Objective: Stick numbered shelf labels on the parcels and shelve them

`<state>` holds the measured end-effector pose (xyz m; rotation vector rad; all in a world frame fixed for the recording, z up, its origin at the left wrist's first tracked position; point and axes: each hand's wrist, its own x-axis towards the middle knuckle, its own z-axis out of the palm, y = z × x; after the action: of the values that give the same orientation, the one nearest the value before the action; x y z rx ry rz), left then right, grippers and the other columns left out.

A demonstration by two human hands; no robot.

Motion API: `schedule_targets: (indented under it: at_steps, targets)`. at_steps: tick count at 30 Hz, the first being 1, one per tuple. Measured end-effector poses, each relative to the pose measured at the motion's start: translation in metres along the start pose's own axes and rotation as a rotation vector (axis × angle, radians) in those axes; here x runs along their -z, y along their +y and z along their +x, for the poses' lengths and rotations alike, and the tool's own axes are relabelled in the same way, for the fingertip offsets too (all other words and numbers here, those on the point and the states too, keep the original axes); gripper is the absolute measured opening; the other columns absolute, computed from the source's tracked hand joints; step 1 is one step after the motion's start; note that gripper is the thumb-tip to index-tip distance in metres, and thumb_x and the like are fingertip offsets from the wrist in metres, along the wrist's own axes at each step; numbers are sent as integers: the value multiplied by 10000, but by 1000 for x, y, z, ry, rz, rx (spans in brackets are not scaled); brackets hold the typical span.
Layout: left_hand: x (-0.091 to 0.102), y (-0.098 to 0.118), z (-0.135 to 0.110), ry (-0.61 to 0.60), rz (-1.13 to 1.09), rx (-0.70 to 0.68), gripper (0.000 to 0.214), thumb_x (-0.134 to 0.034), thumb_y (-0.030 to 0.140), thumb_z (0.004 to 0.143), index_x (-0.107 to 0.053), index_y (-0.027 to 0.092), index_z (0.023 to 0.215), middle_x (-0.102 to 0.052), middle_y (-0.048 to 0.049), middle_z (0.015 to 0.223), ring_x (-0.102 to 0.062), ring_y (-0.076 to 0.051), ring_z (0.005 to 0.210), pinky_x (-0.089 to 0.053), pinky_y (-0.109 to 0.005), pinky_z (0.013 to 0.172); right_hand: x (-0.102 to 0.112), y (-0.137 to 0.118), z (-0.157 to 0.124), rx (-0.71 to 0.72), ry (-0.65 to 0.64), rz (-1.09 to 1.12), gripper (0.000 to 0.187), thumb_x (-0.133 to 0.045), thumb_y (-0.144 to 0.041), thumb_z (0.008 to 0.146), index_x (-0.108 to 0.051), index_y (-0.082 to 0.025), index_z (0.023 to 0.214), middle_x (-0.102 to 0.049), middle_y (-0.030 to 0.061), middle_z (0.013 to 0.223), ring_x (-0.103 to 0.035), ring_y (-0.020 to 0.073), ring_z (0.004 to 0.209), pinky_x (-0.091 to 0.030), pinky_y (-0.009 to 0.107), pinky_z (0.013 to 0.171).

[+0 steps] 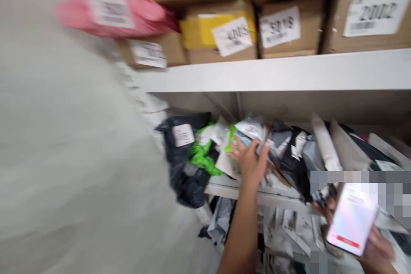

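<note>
My left hand (250,160) reaches into the middle shelf with its fingers spread. They rest against a grey plastic mailer (252,127) with a white label; a bright green bag (230,137) sits just left of them. My right hand (380,242) is wrapped round a smartphone (353,218), its lit screen facing me with a red bar near the bottom. Beside the left hand lie a black plastic parcel (181,158) that droops over the shelf edge and a crumpled green bag (205,156). Blur hides the fine print.
Labelled cardboard boxes (289,30) and a pink parcel (109,8) fill the white upper shelf (272,72). Dark mailers (295,158) stand to the right. More packets (289,227) lie on a lower shelf. A pale wall (80,158) closes off the left side.
</note>
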<state>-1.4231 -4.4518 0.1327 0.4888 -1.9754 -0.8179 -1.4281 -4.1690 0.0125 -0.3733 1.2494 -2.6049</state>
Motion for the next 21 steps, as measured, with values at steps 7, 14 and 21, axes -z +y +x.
schedule_targets:
  at_steps: [7, 14, 21]
  targets:
    - [-1, -2, 12, -29, 28, -179, 374, -385, 477, 949, -613, 193, 863, -533, -204, 1391, -331, -448, 1427, -147, -730, 1138, -50, -18, 14, 85, -329, 106, 572, -823, -508, 567, -762, -192, 1040, -756, 100, 954, -677, 244, 694, -499, 533, 954]
    - [-18, 5, -5, 80, -185, -35, 467, -484, 572, 875, -522, 185, 1133, -683, -169, 1113, -660, -319, 1061, -504, -488, 960, -38, -16, 8, 57, -327, 119, 564, -846, -485, 584, -760, -195, 1060, -762, 114, 985, -696, 268, 733, -543, 479, 880]
    - [-22, 13, -16, -27, -156, -148, 625, -476, 545, 920, -525, 106, 1361, -588, -229, 1381, -536, -331, 1321, -414, -479, 1121, -19, -7, 2, -77, -181, 139, 513, -850, -432, 533, -778, -255, 1009, -772, 148, 958, -723, 367, 760, -587, 500, 649]
